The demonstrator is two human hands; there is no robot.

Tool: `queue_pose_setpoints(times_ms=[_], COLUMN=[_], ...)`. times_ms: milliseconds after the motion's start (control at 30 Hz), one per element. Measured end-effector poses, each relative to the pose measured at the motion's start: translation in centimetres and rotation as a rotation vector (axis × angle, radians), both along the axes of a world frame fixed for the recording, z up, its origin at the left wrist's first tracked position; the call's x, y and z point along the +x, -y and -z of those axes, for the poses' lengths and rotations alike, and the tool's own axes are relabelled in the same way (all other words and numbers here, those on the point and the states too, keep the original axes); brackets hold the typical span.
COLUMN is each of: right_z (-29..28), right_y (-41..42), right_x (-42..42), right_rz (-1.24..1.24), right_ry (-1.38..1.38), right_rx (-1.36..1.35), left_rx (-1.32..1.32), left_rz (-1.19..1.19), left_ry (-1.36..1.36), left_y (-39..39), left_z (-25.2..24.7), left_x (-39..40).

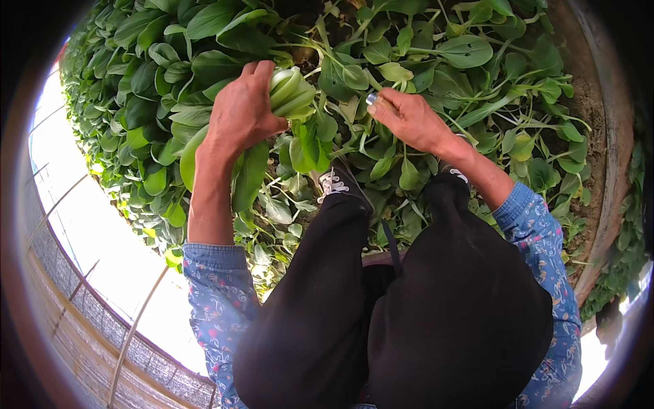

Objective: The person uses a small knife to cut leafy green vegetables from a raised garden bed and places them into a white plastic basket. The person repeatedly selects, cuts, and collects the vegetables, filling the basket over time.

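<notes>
My left hand (pixel 239 112) grips a head of bok choy (pixel 293 93). Its pale green stalk base points to the right, and its broad leaves hang below my wrist. To the right, my right hand (pixel 413 120) is closed around a short-handled tool (pixel 371 98) with a silver metal collar. A bit of brown handle shows between the fingers; whether the tool has a blade cannot be made out. The two hands are apart, above loose, trimmed-looking leaves (pixel 342 74) on the ground.
Dense standing bok choy (pixel 148 76) fills the left side. Scattered leaves and stems (pixel 465 53) cover the soil at right, up to a curved bed edge (pixel 608 117). My shoes (pixel 340 181) stand among leaves. Thin hoops (pixel 130 332) and netting lie at lower left.
</notes>
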State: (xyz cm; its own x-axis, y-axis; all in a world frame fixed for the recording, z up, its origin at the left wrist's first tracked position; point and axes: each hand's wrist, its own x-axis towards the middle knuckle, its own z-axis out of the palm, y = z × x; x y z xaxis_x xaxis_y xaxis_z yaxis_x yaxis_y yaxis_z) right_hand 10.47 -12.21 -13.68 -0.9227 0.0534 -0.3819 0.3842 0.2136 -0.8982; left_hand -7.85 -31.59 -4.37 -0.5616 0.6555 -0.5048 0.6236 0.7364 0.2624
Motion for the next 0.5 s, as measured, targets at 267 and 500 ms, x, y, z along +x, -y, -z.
queue_pose_setpoints(times_ms=[267, 500], right_z=[3.0, 2.1], right_y=[1.6, 2.3], right_x=[-8.0, -5.7], right_rz=[0.221, 0.281], right_ry=[0.323, 0.271], right_rx=[-0.434, -0.639], left_rx=[-0.181, -0.01], left_rz=[-0.026, -0.175], left_ry=[-0.026, 0.093], left_y=[0.2, 3.5], left_z=[2.3, 3.9], left_x=[-1.5, 1.7])
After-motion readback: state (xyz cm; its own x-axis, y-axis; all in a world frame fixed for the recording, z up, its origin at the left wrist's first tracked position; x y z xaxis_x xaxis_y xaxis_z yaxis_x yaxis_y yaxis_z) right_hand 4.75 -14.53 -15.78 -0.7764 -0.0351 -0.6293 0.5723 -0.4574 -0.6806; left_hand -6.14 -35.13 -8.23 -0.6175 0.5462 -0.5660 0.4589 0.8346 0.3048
